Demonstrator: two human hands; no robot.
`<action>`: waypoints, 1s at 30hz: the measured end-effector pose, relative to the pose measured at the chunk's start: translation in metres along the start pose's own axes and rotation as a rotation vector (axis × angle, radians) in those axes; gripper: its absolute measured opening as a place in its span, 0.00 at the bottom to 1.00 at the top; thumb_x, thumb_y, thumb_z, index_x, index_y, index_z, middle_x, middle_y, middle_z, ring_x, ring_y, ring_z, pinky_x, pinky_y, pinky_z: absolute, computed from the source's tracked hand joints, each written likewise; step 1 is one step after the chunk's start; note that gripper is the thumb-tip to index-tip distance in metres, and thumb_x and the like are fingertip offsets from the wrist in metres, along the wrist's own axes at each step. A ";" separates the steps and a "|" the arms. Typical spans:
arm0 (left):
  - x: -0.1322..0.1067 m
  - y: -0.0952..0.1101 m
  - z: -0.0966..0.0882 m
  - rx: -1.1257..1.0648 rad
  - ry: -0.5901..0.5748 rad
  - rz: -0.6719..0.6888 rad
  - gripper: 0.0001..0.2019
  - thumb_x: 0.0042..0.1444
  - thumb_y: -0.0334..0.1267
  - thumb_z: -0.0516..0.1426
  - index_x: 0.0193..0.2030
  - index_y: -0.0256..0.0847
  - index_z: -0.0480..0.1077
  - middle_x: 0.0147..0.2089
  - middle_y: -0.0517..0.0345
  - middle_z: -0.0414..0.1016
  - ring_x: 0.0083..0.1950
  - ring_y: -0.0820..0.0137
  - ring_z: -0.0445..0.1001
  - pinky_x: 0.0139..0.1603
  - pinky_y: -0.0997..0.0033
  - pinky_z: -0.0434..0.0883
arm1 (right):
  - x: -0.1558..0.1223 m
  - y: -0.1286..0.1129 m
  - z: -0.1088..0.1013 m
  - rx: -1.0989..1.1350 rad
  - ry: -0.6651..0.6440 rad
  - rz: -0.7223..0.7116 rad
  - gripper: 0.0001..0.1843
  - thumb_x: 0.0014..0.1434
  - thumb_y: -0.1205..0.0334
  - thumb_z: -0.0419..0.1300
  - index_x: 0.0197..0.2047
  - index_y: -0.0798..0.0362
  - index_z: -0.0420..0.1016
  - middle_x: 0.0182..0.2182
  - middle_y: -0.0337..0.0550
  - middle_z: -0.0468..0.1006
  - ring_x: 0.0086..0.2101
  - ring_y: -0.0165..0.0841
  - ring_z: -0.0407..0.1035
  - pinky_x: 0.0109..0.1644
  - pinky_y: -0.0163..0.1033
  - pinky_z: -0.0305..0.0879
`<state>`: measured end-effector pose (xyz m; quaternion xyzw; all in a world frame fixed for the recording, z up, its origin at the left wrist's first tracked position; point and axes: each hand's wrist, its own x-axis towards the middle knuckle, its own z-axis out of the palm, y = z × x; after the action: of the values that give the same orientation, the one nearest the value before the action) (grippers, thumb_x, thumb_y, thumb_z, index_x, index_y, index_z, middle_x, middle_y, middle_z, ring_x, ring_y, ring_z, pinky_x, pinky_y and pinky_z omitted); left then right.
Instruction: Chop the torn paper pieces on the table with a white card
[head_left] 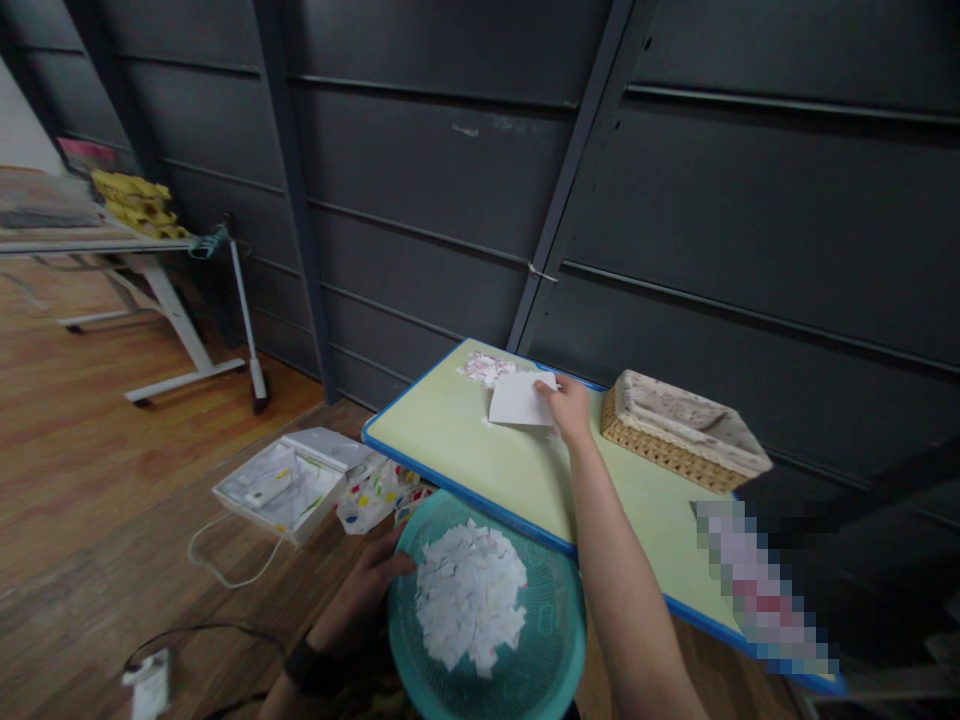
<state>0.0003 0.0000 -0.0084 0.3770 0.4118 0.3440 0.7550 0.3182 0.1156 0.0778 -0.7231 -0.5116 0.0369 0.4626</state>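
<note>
In the head view my left hand (379, 575) grips the left rim of a teal plastic basket (551, 620), held below the table's front edge. A heap of torn white paper scraps (471, 592) lies inside it. My right hand (566, 405) pinches a white sheet of paper (519, 400) by its right side, over the pale green table (442, 430) with its blue edge. Just behind the sheet, a spread of small paper scraps (486, 368) lies on the tabletop, partly hidden by the sheet.
A lined wicker basket (675, 440) stands on the table's right part. On the floor at left are an open white box (285, 490), a dotted plastic bag (375, 495) and a power strip (150, 685) with cords. Dark panels (420, 160) rise behind the table.
</note>
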 end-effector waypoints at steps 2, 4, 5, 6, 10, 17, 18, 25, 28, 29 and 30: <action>0.002 -0.004 -0.003 0.011 0.002 -0.004 0.22 0.40 0.33 0.62 0.46 0.37 0.76 0.41 0.53 0.83 0.42 0.57 0.77 0.42 0.64 0.70 | 0.000 0.001 0.001 0.038 0.006 -0.014 0.19 0.48 0.52 0.55 0.36 0.57 0.78 0.32 0.47 0.79 0.31 0.37 0.69 0.36 0.38 0.60; 0.004 -0.007 -0.006 0.017 -0.003 0.005 0.21 0.40 0.32 0.62 0.45 0.37 0.77 0.40 0.53 0.84 0.40 0.58 0.77 0.41 0.64 0.70 | 0.000 0.001 0.001 0.054 -0.002 -0.024 0.19 0.47 0.52 0.56 0.35 0.57 0.78 0.32 0.47 0.79 0.31 0.37 0.69 0.35 0.38 0.61; 0.005 -0.008 -0.007 0.021 -0.007 0.008 0.21 0.40 0.32 0.62 0.45 0.37 0.77 0.40 0.54 0.84 0.39 0.59 0.77 0.41 0.64 0.70 | 0.000 0.001 0.001 0.060 -0.011 -0.026 0.18 0.47 0.52 0.56 0.34 0.57 0.78 0.31 0.47 0.79 0.31 0.37 0.69 0.35 0.38 0.61; 0.006 -0.009 -0.008 0.025 -0.007 0.007 0.21 0.41 0.32 0.62 0.46 0.38 0.77 0.39 0.54 0.84 0.39 0.59 0.77 0.41 0.64 0.70 | 0.000 0.001 0.001 0.068 -0.017 -0.028 0.18 0.47 0.52 0.56 0.34 0.57 0.78 0.31 0.46 0.79 0.31 0.37 0.69 0.35 0.38 0.61; 0.006 -0.008 -0.008 0.029 0.023 0.001 0.23 0.40 0.33 0.62 0.48 0.39 0.76 0.37 0.56 0.83 0.38 0.60 0.77 0.41 0.65 0.69 | -0.001 -0.001 0.002 0.100 -0.019 -0.056 0.20 0.48 0.51 0.56 0.35 0.57 0.78 0.31 0.47 0.79 0.30 0.37 0.69 0.35 0.38 0.60; 0.004 -0.003 -0.003 0.037 0.051 -0.015 0.21 0.38 0.33 0.61 0.44 0.38 0.78 0.35 0.55 0.83 0.37 0.60 0.77 0.39 0.66 0.69 | -0.004 -0.005 -0.002 -0.062 0.027 -0.098 0.19 0.51 0.53 0.54 0.37 0.57 0.78 0.31 0.50 0.79 0.29 0.37 0.68 0.35 0.39 0.59; 0.004 -0.003 -0.003 0.040 0.048 -0.013 0.20 0.38 0.33 0.61 0.43 0.38 0.78 0.35 0.55 0.83 0.36 0.61 0.77 0.38 0.66 0.69 | -0.004 -0.005 -0.003 -0.088 0.041 -0.100 0.19 0.51 0.53 0.54 0.37 0.57 0.78 0.31 0.50 0.79 0.30 0.38 0.68 0.35 0.39 0.59; 0.003 -0.003 -0.003 0.026 0.027 -0.003 0.21 0.39 0.33 0.61 0.45 0.38 0.77 0.34 0.56 0.83 0.37 0.61 0.77 0.40 0.66 0.70 | -0.005 -0.006 -0.003 -0.057 0.017 -0.168 0.18 0.53 0.54 0.53 0.37 0.56 0.78 0.33 0.49 0.80 0.31 0.37 0.69 0.36 0.38 0.60; -0.001 0.001 0.000 0.035 0.051 -0.022 0.22 0.39 0.32 0.61 0.45 0.39 0.77 0.35 0.57 0.83 0.38 0.60 0.76 0.41 0.66 0.69 | -0.005 -0.005 -0.003 -0.078 -0.004 -0.172 0.17 0.53 0.54 0.53 0.37 0.56 0.77 0.33 0.49 0.79 0.30 0.37 0.69 0.36 0.38 0.59; -0.002 0.003 0.001 0.041 0.059 -0.028 0.22 0.39 0.32 0.61 0.45 0.40 0.77 0.35 0.57 0.83 0.39 0.60 0.76 0.41 0.66 0.69 | -0.005 -0.005 -0.003 -0.100 0.006 -0.167 0.17 0.53 0.54 0.53 0.37 0.56 0.77 0.33 0.49 0.79 0.30 0.37 0.69 0.36 0.38 0.59; -0.002 0.004 0.002 0.047 0.065 -0.032 0.22 0.39 0.33 0.61 0.45 0.40 0.77 0.35 0.57 0.83 0.39 0.60 0.76 0.41 0.66 0.69 | -0.005 -0.005 -0.004 -0.121 0.021 -0.162 0.17 0.53 0.54 0.53 0.37 0.56 0.77 0.33 0.49 0.79 0.31 0.37 0.69 0.36 0.38 0.59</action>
<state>0.0005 -0.0004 -0.0031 0.3766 0.4501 0.3340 0.7376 0.3141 0.1088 0.0818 -0.7063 -0.5648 -0.0394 0.4249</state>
